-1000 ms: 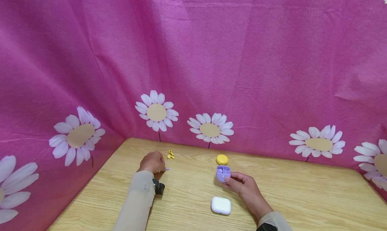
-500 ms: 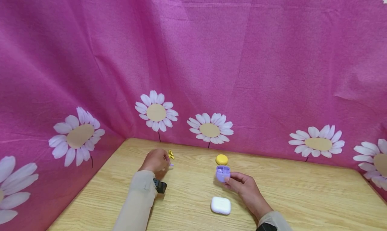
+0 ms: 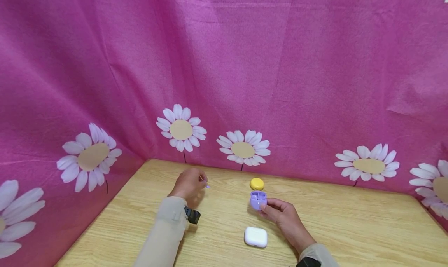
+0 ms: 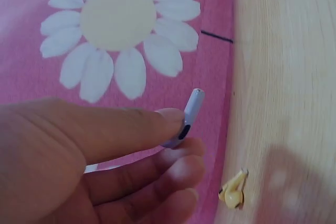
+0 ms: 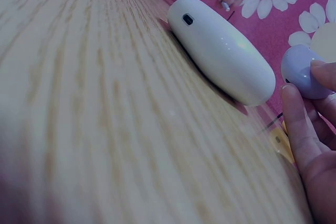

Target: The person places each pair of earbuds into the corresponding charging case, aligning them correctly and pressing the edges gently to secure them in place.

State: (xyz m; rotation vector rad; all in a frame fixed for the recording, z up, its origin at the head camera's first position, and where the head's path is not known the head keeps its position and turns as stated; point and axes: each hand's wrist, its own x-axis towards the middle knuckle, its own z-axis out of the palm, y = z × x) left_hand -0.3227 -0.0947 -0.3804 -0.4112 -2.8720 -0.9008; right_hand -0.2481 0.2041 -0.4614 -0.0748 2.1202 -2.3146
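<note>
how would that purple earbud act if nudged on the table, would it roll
The purple earbud is probably light, small enough for the left hand to pinch. Its straight stem looks stiff. With one end wider than that slim stem, it would likely swivel rather than roll straight.

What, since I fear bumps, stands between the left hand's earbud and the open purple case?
Nothing visible stands between the purple earbud and the purple case; the yellow case lies beyond it, the white case nearer.

Long beige sleeves (image 3: pixel 161 232), boxy black device (image 3: pixel 192 215) at left cuff, black piece (image 3: pixel 308 262) at right.
</note>
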